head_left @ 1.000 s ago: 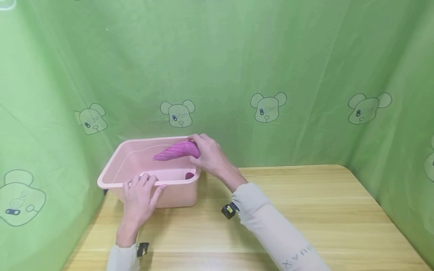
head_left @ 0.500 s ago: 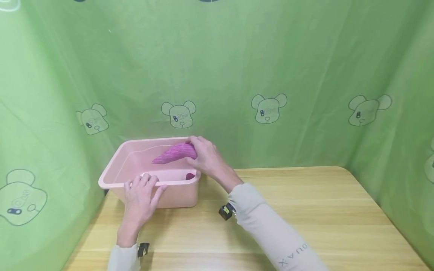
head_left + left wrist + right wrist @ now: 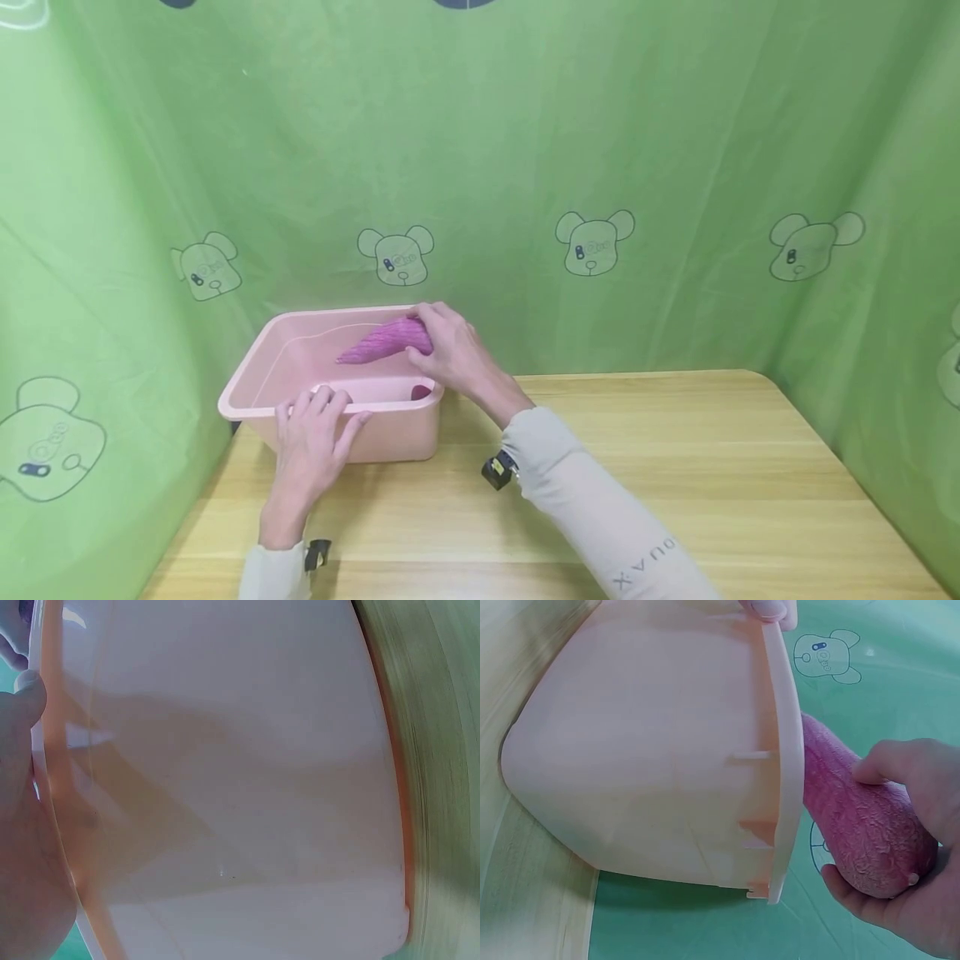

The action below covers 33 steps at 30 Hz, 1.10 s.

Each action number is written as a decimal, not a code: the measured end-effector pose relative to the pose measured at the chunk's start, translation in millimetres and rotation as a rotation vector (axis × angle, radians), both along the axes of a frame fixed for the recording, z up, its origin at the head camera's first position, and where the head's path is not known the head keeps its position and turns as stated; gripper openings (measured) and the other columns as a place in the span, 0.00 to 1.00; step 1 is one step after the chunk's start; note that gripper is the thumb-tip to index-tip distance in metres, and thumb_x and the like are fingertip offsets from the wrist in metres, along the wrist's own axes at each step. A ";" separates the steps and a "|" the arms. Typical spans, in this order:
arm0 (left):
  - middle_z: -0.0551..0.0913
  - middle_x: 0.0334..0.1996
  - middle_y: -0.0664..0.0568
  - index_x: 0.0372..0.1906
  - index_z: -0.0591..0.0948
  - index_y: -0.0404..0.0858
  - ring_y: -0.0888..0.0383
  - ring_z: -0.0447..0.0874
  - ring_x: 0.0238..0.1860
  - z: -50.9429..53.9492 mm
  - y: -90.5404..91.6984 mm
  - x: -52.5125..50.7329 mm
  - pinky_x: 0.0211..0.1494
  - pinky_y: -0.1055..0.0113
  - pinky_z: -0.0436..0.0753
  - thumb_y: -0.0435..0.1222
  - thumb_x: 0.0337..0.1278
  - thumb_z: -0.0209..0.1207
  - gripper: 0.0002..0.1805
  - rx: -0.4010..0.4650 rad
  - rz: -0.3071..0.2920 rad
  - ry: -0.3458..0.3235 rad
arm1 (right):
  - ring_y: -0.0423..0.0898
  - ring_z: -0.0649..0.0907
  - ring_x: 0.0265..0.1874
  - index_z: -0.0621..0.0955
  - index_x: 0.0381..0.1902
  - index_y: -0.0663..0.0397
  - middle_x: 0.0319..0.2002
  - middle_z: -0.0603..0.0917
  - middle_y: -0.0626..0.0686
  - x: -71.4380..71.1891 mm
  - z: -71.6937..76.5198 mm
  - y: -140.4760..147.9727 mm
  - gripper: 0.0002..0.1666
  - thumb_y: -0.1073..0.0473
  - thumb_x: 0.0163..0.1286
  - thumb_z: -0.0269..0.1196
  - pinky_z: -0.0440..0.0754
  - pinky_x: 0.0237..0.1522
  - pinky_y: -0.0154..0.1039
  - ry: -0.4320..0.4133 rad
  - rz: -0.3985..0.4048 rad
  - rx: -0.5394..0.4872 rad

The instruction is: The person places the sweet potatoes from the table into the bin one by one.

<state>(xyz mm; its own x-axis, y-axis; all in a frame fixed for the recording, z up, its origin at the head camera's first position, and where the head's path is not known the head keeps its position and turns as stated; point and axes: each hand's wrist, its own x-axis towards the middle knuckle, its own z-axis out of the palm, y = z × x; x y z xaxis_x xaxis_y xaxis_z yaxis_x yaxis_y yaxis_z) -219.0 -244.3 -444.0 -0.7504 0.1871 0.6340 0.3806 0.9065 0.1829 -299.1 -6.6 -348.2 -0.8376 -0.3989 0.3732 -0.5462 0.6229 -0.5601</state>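
A pink plastic bin (image 3: 390,435) stands on the table's left side. My left hand (image 3: 309,446) grips its near rim, fingers over the edge and thumb outside. In the left wrist view that thumb (image 3: 30,697) lies along the rim. My right hand (image 3: 457,354) holds a purple sweet potato (image 3: 390,340) above the bin's right part, the tapered tip pointing left and slightly down. Its wrinkled, thick end sits in the palm in the right wrist view. Inside the bin shows a dark red rounded thing (image 3: 421,392), mostly hidden by the near wall.
The wooden table (image 3: 637,475) extends to the right of the bin. A green curtain (image 3: 495,167) printed with bear heads encloses the back and sides, close behind the bin. Small black devices (image 3: 497,471) are worn on both wrists.
My right hand and the sweet potato have moved slightly left and down over the bin. The left hand keeps its place on the rim. The view has shifted a little.
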 end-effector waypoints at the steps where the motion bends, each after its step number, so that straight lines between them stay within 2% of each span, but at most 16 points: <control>1: 0.75 0.35 0.51 0.37 0.77 0.43 0.46 0.71 0.42 0.2 0.1 0.1 0.56 0.42 0.62 0.52 0.67 0.62 0.17 0.001 0.000 0.000 | 0.51 0.81 0.53 0.75 0.65 0.52 0.59 0.78 0.56 0.2 0.5 0.0 0.31 0.61 0.66 0.71 0.82 0.54 0.47 -0.004 0.001 0.006; 7: 0.76 0.35 0.50 0.37 0.77 0.43 0.45 0.71 0.42 0.9 0.7 0.6 0.56 0.42 0.62 0.52 0.67 0.62 0.17 0.002 -0.004 0.005 | 0.50 0.79 0.54 0.74 0.66 0.50 0.60 0.76 0.54 1.4 0.8 -1.3 0.32 0.62 0.65 0.70 0.82 0.54 0.46 -0.013 0.029 0.053; 16: 0.76 0.36 0.49 0.38 0.78 0.43 0.44 0.72 0.43 0.5 0.4 0.4 0.55 0.42 0.63 0.53 0.67 0.62 0.17 -0.001 -0.001 0.000 | 0.50 0.79 0.58 0.76 0.62 0.51 0.63 0.77 0.55 1.7 0.1 -6.9 0.28 0.62 0.65 0.72 0.79 0.60 0.47 0.010 0.039 0.032; 23: 0.77 0.37 0.48 0.39 0.79 0.42 0.44 0.72 0.42 -1.6 -1.0 0.8 0.53 0.42 0.63 0.53 0.67 0.61 0.17 -0.014 0.000 0.012 | 0.51 0.81 0.56 0.77 0.62 0.54 0.59 0.80 0.55 2.5 -4.7 -11.7 0.27 0.59 0.67 0.71 0.80 0.58 0.47 0.014 0.071 0.053; 28: 0.75 0.35 0.48 0.39 0.77 0.42 0.44 0.72 0.41 -1.8 -1.2 0.7 0.54 0.42 0.63 0.54 0.68 0.60 0.19 -0.026 0.007 0.011 | 0.51 0.82 0.57 0.78 0.63 0.56 0.60 0.81 0.56 3.5 -6.9 -13.7 0.27 0.57 0.68 0.71 0.79 0.60 0.47 0.030 0.068 0.097; 33: 0.76 0.35 0.49 0.37 0.77 0.43 0.44 0.72 0.42 -1.1 -0.8 0.1 0.54 0.42 0.63 0.53 0.68 0.61 0.17 -0.019 0.005 0.011 | 0.51 0.82 0.57 0.77 0.65 0.58 0.60 0.81 0.57 3.5 -10.3 -15.7 0.30 0.55 0.69 0.71 0.79 0.60 0.45 0.006 0.063 0.118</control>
<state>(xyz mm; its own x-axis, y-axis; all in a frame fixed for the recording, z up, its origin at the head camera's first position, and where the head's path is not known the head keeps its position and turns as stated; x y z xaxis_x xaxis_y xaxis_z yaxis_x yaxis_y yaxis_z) -218.9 -245.1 -445.1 -0.7445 0.1954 0.6384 0.3782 0.9115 0.1620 -295.5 -22.3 -358.5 -0.8077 -0.4918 0.3253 -0.5891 0.6489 -0.4816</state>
